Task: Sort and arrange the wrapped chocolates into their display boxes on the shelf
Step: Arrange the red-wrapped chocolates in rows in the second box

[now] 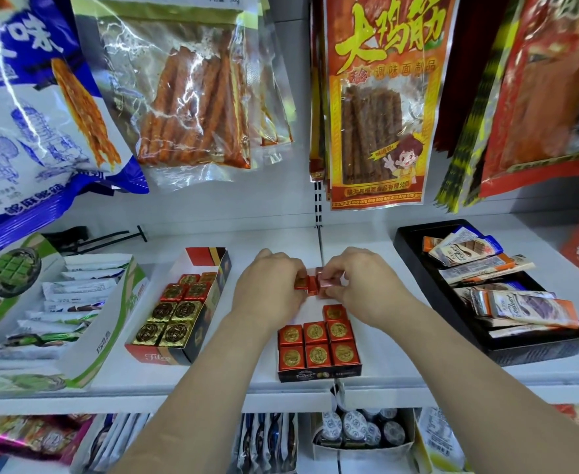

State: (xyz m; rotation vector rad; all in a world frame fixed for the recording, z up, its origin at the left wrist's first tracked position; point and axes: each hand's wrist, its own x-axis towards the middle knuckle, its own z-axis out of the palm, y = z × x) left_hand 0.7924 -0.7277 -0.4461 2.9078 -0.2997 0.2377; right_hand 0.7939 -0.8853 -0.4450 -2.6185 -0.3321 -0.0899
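Above the back of a small dark display box (318, 373), my left hand (269, 285) and my right hand (363, 282) meet, and both pinch a cluster of red foil-wrapped chocolate cubes (313, 283). That box holds several red cubes with gold seals (317, 343) in rows at its front. To the left stands a taller open box (165, 355) with gold cubes (168, 323) at the front and red cubes (187, 289) behind them; its back part is bare white card.
A black tray (418, 265) of wrapped chocolate bars lies at the right. A green-and-white box (110, 333) of sachets stands at the left. Snack bags (380, 97) hang above the shelf. The white shelf edge (212, 395) runs along the front, with more goods below.
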